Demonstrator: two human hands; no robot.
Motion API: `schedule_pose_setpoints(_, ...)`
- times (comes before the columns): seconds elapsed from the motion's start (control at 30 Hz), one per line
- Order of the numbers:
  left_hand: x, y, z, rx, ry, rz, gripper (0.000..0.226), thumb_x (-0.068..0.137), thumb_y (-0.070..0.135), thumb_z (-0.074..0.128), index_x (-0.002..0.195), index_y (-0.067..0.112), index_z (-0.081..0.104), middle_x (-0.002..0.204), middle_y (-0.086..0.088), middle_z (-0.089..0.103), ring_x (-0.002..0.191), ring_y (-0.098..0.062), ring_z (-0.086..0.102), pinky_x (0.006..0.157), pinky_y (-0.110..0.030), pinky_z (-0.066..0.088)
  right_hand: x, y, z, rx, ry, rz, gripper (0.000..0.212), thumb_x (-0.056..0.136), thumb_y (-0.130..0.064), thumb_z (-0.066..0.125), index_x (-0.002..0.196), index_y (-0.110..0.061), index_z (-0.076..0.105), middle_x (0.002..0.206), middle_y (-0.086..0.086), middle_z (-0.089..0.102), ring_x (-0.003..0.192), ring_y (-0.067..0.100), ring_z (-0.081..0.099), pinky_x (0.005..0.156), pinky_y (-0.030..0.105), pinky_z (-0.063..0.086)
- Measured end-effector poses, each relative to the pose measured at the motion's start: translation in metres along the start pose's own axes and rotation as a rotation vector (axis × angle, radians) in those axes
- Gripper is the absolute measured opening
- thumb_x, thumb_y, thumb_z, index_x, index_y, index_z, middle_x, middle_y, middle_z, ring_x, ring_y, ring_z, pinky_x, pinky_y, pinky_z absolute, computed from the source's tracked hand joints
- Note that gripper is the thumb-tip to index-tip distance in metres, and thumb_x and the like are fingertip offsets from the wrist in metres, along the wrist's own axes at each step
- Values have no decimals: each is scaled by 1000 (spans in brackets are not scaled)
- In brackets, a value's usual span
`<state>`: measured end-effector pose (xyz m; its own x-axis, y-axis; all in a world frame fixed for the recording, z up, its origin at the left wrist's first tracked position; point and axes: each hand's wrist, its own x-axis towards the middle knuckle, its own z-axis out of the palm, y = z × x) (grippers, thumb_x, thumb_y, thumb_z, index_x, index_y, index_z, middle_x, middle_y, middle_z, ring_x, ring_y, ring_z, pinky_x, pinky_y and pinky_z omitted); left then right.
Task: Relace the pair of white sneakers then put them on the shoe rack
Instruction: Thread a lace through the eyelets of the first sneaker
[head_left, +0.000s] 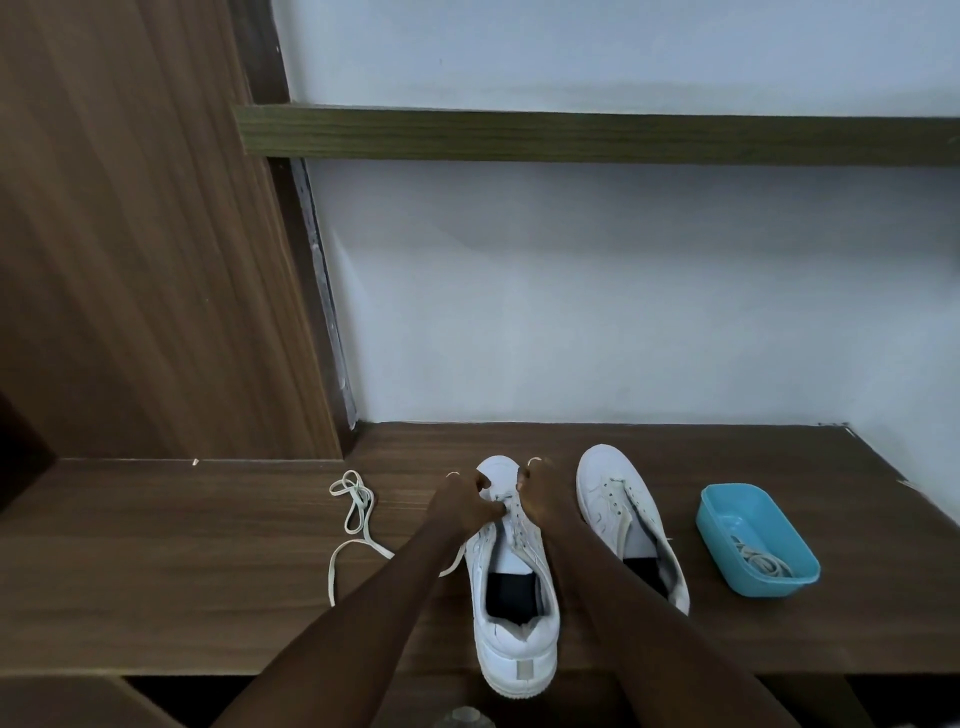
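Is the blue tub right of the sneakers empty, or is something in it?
Not empty. A coiled pale lace lies inside the blue tub, toward its near end; its far end shows bare blue bottom.

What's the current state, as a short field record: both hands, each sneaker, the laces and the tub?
left hand: pinches the cream flat shoelace at the front eyelets of the nearer white leather sneaker
right hand: fingers curled at that sneaker's right eyelet row; hold unclear
shoelace tail: trails left in loops on the brown wooden surface
other white sneaker: unlaced, to the right
blue plastic tub: far right, second lace inside
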<state>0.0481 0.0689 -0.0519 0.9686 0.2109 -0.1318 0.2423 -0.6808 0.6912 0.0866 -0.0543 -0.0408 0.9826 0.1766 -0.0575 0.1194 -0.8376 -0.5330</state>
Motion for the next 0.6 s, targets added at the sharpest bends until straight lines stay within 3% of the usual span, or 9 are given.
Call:
schedule_pose_setpoints(0.07, -2, 3, -1, 13, 12, -2, 44, 78, 24, 71, 118, 11, 61, 118, -7, 54, 99, -18, 57, 74, -20, 39, -1, 2, -5, 127, 62, 68, 24, 91, -1, 39, 72, -12, 46, 84, 5, 52, 87, 22, 53, 73, 35, 42)
schedule_pose_setpoints(0.17, -2, 2, -1, 9, 16, -11, 41, 79, 27, 70, 117, 15, 61, 120, -10, 53, 102, -18, 55, 78, -21, 40, 0, 6, -22, 230, 182, 181, 17, 95, -6, 39, 97, -4, 56, 97, 10, 59, 101, 29, 58, 74, 32, 41)
schedule_pose_setpoints(0.23, -3, 2, -3, 8, 14, -21, 40, 80, 28, 70, 116, 15, 60, 120, -10, 54, 105, -18, 54, 80, -22, 40, 4, 11, -41, 217, 297, 197, 21, 96, -7, 39, 103, -1, 57, 104, 15, 62, 105, 32, 58, 80, 34, 43)
schedule_pose_setpoints(0.4, -6, 6, -1, -6, 14, -27, 39, 82, 23, 67, 119, 13, 59, 122, -7, 55, 114, -18, 51, 87, -22, 39, 16, 18, -91, 297, 512, 66, 28, 75, 14, 37, 71, -9, 51, 82, 10, 55, 76, 22, 50, 65, 26, 32)
schedule_pose_setpoints(0.5, -8, 18, 0, -95, 13, 51, 36, 88, 20, 60, 123, 14, 59, 125, -7, 58, 117, -19, 52, 88, -21, 37, 11, 10, -102, 370, 475, -68, 29, 72, 17, 42, 68, -10, 52, 74, 3, 52, 65, 14, 46, 56, 15, 32)
schedule_pose_setpoints(0.6, -17, 45, -6, -403, 100, 111, 30, 97, 26, 50, 121, 14, 63, 112, -8, 67, 107, -17, 59, 81, -21, 38, 4, -3, -93, 324, 327, -223, 28, 72, 14, 49, 66, -13, 54, 73, 2, 53, 62, 9, 46, 62, 17, 32)
